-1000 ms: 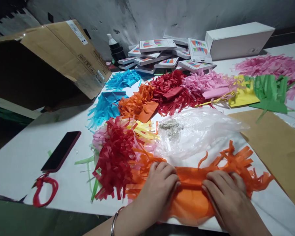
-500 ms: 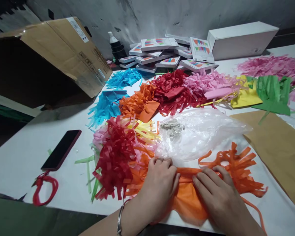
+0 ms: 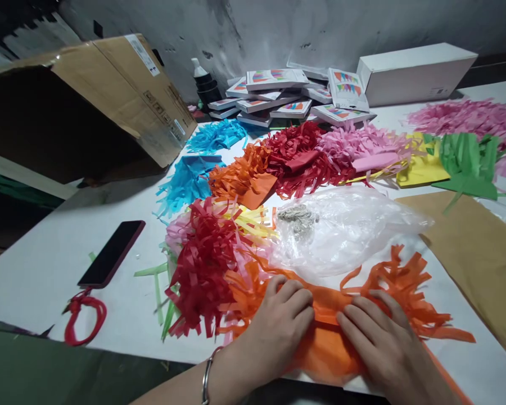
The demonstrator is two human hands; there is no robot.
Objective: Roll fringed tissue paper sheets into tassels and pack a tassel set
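Observation:
An orange fringed tissue sheet (image 3: pixel 405 287) lies at the near edge of the white table (image 3: pixel 46 264). My left hand (image 3: pixel 280 326), a bangle on its wrist, presses on the sheet's rolled middle with curled fingers. My right hand (image 3: pixel 379 343) lies right beside it, fingers bent onto the same orange roll. Fringe strips fan out to the right of my right hand. A red fringed bundle (image 3: pixel 202 264) lies just left of my left hand, on top of pink and yellow ones.
A clear plastic bag (image 3: pixel 354 225) with string inside lies behind the hands. Blue, orange, red, pink, yellow and green fringe piles fill the middle. A phone (image 3: pixel 112 253) with a red strap, a cardboard box (image 3: pixel 88 107), small printed boxes (image 3: pixel 278 93), a white box (image 3: pixel 413 70), brown paper (image 3: pixel 480 253).
Both hands have drawn closer together along the orange roll, and the fringe on the right has shifted and spread. The view has shifted slightly.

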